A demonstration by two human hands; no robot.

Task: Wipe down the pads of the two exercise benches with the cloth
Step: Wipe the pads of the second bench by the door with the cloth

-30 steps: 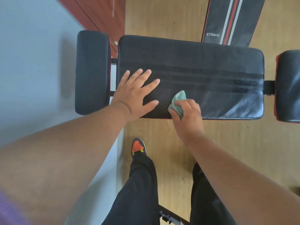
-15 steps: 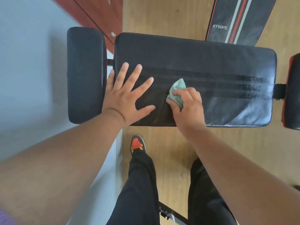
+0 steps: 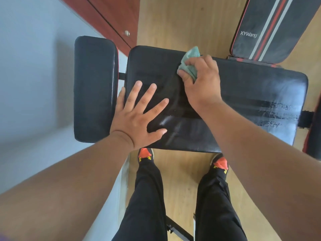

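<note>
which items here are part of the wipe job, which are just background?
In the job: cloth held by right hand; large bench pad; small end pad; striped second bench pad; left hand flat on the large pad.

Background: wooden cabinet, shoes.

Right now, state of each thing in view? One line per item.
Left hand: open, fingers spread, flat on main pad.
Right hand: grips cloth, pressing it on the pad near its far edge.
Cloth: bunched, green.
Main pad: smeared, worn stripes at right.
Small end pad: untouched.
Striped bench: untouched.
</note>
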